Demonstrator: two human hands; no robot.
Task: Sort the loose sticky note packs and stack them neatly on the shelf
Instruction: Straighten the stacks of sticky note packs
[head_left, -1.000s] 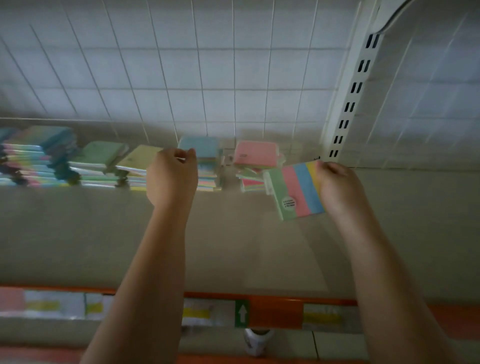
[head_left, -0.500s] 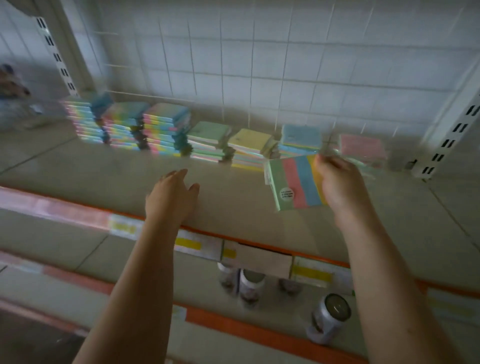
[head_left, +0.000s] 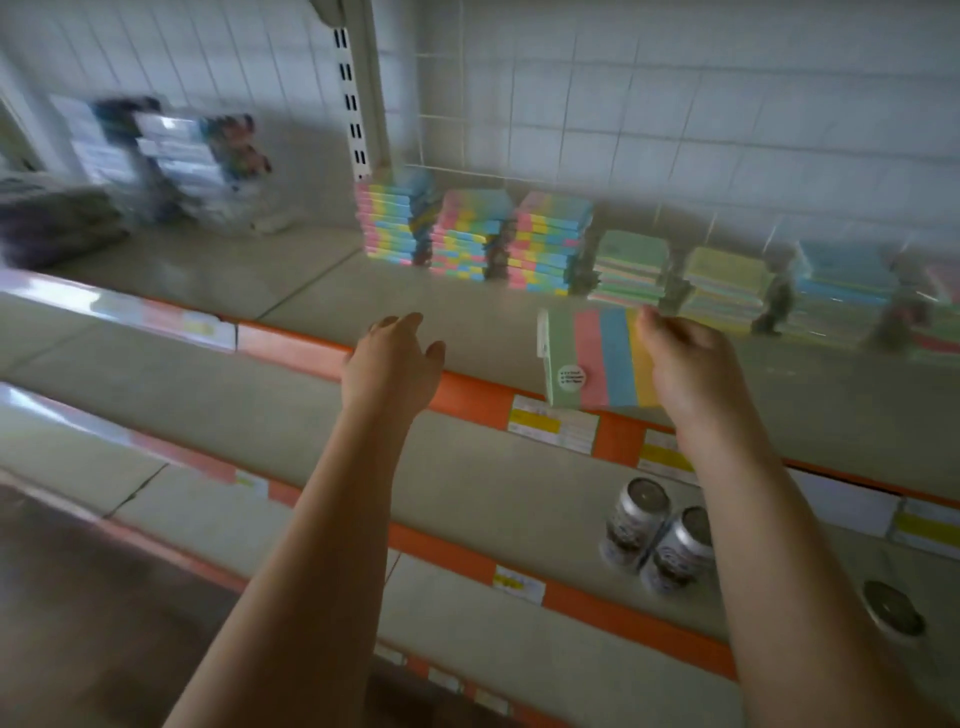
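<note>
Right now my right hand (head_left: 691, 364) pinches the striped sticky note pack (head_left: 597, 358) by its yellow edge at centre-right of the frame, the matching multicolour stacks (head_left: 475, 236) lying up-left on the shelf (head_left: 311, 291), nearer my empty, slack-fingered left hand (head_left: 392, 358).

— What is different from a second ago?
— The left hand (head_left: 395, 358) is off the yellow stack (head_left: 724, 280) it was touching at the back of the shelf (head_left: 311, 291). It now hovers with loose fingers over the shelf's orange front edge (head_left: 467, 397), holding nothing.
— And the right hand (head_left: 685, 369)?
— It has drawn the striped sticky note pack (head_left: 597, 364) back from the pink stack toward the front edge.
— Anything new in view?
— The view has swung left: three tall striped stacks (head_left: 478, 234) and drink cans (head_left: 657, 535) on a lower shelf now show.
</note>
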